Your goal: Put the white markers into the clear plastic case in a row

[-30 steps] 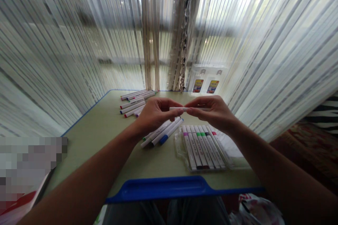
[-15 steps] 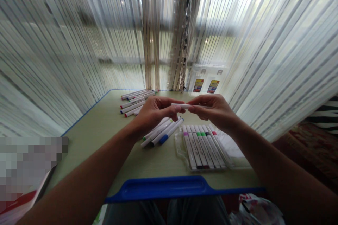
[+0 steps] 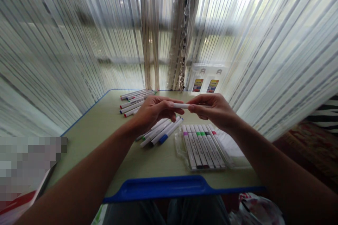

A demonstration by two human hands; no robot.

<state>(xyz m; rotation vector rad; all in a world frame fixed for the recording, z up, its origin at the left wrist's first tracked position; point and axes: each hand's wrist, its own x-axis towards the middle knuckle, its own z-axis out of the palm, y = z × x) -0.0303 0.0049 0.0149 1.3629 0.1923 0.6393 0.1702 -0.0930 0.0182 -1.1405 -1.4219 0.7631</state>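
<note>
Between my two hands a white marker [image 3: 181,105] is held level above the table. The fingers of my left hand [image 3: 160,108] are closed on its left end, and my right hand [image 3: 211,107] pinches its right part, which is mostly hidden by the fingers. Below them, a clear plastic case [image 3: 181,151] holds a row of white markers [image 3: 202,147] with purple, green, dark and red bands. Several loose markers [image 3: 161,132], one with a blue cap, lie beneath my left hand.
More markers [image 3: 133,103] lie at the table's far left. A clear package [image 3: 204,79] with two labels stands at the back, before a string curtain [image 3: 111,35]. The table [image 3: 87,140] has a blue front tray [image 3: 165,186]. A plastic bag [image 3: 260,211] sits at lower right.
My left hand has shifted slightly left along the marker, so more of its white barrel shows between the hands. My right hand has stayed nearly still.
</note>
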